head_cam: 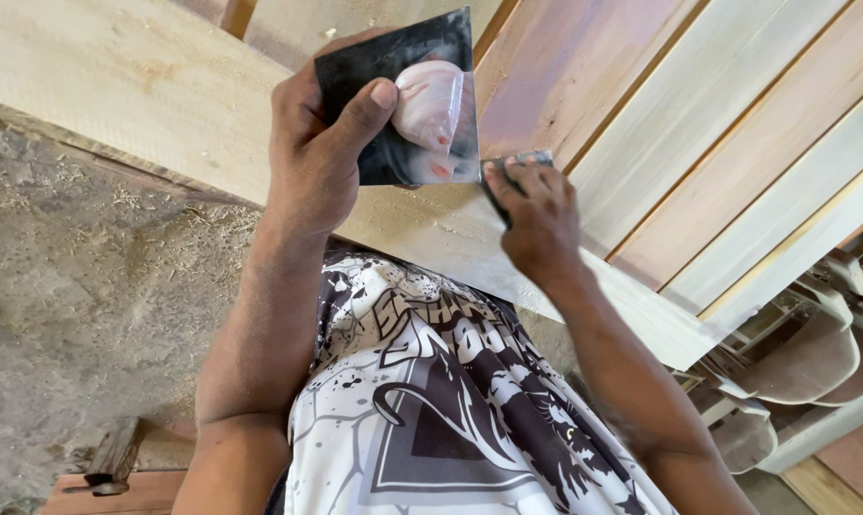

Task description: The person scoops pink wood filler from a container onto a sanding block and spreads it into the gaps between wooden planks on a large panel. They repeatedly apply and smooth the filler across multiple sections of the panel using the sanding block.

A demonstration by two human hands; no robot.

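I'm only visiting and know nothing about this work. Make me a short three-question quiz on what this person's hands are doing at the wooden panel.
1. True or false: the left hand holds a dark square board carrying a lump of pinkish putty.
2. What does the right hand press against the wooden panel?
A. a hammer
B. a small flat scraper
C. a paintbrush
3. Fill in: the ground beside the panel is strewn with ______.

Key:
1. True.
2. B; its blade lies on the plank next to the board's lower corner.
3. Sawdust and wood shavings.
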